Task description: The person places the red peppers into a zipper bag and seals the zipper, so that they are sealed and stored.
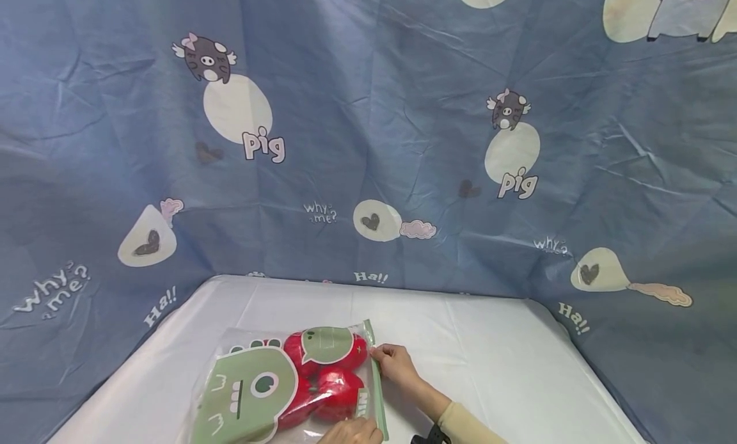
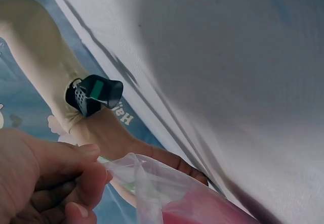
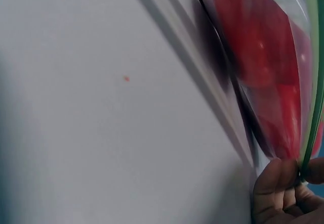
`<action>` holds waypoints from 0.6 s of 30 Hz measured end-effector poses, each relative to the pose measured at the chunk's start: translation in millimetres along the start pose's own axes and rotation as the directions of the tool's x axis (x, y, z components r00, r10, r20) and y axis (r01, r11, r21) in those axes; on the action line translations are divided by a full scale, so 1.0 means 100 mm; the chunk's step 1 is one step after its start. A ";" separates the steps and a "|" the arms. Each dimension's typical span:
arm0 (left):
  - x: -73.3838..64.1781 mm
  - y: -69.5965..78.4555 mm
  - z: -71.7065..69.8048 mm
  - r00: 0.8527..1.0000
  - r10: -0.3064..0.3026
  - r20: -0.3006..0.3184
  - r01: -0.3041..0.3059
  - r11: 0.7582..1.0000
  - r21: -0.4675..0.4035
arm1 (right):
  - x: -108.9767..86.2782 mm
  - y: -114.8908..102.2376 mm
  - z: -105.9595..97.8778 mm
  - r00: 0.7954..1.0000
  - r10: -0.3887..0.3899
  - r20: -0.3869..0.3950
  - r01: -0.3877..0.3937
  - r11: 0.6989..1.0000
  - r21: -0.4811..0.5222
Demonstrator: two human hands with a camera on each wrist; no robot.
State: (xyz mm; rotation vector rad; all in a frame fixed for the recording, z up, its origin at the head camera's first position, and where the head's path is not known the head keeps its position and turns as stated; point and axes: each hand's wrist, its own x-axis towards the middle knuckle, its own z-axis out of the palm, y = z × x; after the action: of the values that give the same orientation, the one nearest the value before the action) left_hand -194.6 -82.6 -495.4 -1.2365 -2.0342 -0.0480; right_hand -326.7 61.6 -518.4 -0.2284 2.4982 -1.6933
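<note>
A clear zip bag (image 1: pixel 253 386) with a green one-eyed monster print lies on the white table, a green strip along its right edge. Inside sit several glossy red, rounded, fruit-like things (image 1: pixel 340 389). My right hand (image 1: pixel 397 367) pinches the far end of the green strip (image 3: pixel 315 82) between thumb and fingers. Toward the near end of that edge, my left hand (image 1: pixel 352 431) is partly cut off by the frame's bottom. In the left wrist view, thumb and forefinger of the left hand (image 2: pixel 55 178) pinch the bag's clear film.
The white-covered table (image 1: pixel 489 361) extends behind and to the right of the bag. A blue cloth (image 1: pixel 368 130) with pig prints hangs around its back and sides. A black wrist device (image 2: pixel 93 95) sits on the right forearm over a beige sleeve.
</note>
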 end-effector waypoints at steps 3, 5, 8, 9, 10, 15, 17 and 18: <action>0.00 0.00 0.00 1.000 0.003 -0.010 -0.003 1.000 -0.015 | 0.03 0.02 -0.03 1.000 -0.009 0.007 0.009 1.000 0.013; 0.00 0.00 0.01 1.000 0.005 -0.022 -0.005 1.000 -0.011 | 0.05 0.03 -0.04 1.000 -0.010 0.012 0.009 1.000 0.019; -0.01 0.01 0.04 0.999 0.001 -0.048 -0.002 1.000 -0.021 | 0.05 0.02 -0.06 1.000 -0.003 0.022 0.003 1.000 0.025; -0.01 0.01 0.05 0.998 -0.003 -0.060 0.001 1.000 -0.024 | 0.05 0.02 -0.06 1.000 -0.003 0.026 0.003 1.000 0.026; -0.01 0.02 0.05 0.998 -0.008 -0.060 0.006 0.999 -0.040 | 0.05 0.02 -0.06 1.000 -0.002 0.030 0.001 1.000 0.026; -0.03 0.05 0.08 0.998 -0.039 -0.047 0.034 0.994 -0.100 | 0.08 0.04 -0.07 0.999 0.006 0.038 -0.007 1.000 0.029; -0.03 0.06 0.08 0.998 -0.045 -0.035 0.041 0.994 -0.105 | 0.11 0.06 -0.08 0.999 0.008 0.042 -0.010 0.999 0.034; -0.03 0.07 0.08 0.999 -0.044 -0.031 0.041 0.995 -0.096 | 0.12 0.07 -0.09 0.999 0.005 0.043 -0.007 0.999 0.040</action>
State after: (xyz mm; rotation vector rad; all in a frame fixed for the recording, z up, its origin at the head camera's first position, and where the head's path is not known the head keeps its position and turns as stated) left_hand -193.1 -77.8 -504.9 -1.2423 -2.0497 -0.1864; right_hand -340.4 70.3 -521.5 -0.2506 2.4297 -1.7151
